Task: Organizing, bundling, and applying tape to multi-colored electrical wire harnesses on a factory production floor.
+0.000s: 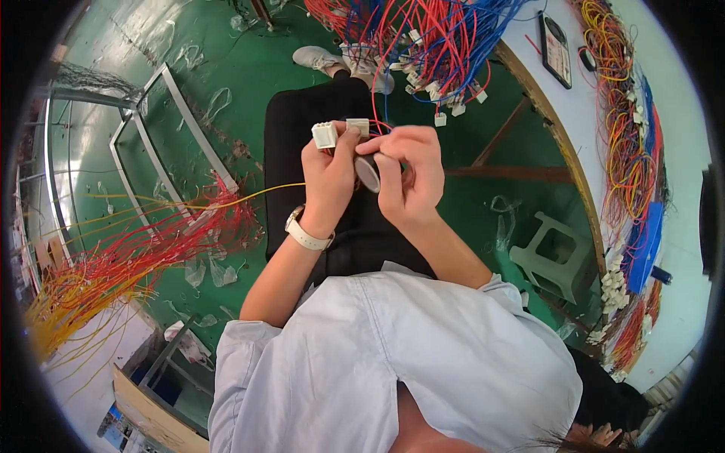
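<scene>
Above my lap, my left hand [330, 177] is closed on white plastic wire connectors. One connector [324, 136] sticks out beyond my fingers with its slotted end showing; a second connector [357, 127] lies by my thumb tip, with red wires leading from it. My right hand [414, 170] is closed close beside, its forefinger and thumb at the edge of a round, flat grey piece [368, 174]. What kind of piece that is, I cannot tell. A yellow wire [276, 189] runs from the left to my left hand.
Red and blue wires [430, 45] with white connectors hang over the curved table edge [563, 136] ahead. A phone [555, 49] and colourful wire bundles [630, 151] lie on that table. Red and yellow wires [136, 257] spread at left near a metal frame [177, 106]. A green stool [555, 257] stands right.
</scene>
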`<action>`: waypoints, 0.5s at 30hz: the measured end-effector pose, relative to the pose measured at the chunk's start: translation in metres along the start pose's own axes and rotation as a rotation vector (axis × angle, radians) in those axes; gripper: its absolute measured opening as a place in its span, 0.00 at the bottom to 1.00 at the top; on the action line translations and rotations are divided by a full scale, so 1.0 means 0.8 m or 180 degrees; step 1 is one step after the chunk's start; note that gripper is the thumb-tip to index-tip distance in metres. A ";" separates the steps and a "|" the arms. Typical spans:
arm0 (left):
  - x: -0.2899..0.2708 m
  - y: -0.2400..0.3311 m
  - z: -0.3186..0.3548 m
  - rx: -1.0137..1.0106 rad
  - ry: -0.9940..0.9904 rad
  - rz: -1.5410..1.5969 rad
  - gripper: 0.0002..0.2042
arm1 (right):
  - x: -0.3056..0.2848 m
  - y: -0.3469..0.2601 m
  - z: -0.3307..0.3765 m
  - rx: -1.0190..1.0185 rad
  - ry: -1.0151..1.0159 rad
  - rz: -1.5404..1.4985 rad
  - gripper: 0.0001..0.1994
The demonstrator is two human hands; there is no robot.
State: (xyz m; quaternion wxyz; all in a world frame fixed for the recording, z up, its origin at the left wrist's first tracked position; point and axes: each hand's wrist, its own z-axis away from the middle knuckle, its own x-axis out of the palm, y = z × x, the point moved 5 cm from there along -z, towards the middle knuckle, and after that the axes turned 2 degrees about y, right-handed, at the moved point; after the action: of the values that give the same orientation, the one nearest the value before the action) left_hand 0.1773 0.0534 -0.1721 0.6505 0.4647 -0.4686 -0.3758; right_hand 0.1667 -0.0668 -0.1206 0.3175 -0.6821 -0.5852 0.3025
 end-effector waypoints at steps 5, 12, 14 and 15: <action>-0.008 0.008 -0.006 -0.0357 -0.0180 0.0218 0.06 | -0.005 0.035 -0.002 0.1719 0.0044 -0.0627 0.03; 0.003 0.031 0.011 0.0257 -0.0479 -0.0236 0.04 | -0.008 0.040 -0.014 0.1631 -0.0128 -0.0341 0.04; 0.001 0.039 0.011 0.0479 -0.0646 -0.0968 0.05 | -0.008 0.037 -0.013 0.1692 -0.0412 -0.0223 0.04; 0.001 0.042 0.010 0.0476 -0.0636 -0.0974 0.05 | -0.009 0.033 -0.014 0.1676 -0.0423 -0.0158 0.04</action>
State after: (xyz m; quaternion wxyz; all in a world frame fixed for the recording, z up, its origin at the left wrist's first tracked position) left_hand 0.1714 0.0600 -0.1388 0.4998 0.5380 -0.4814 -0.4786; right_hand 0.1904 -0.0782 -0.1347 0.4522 -0.5401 -0.5224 0.4805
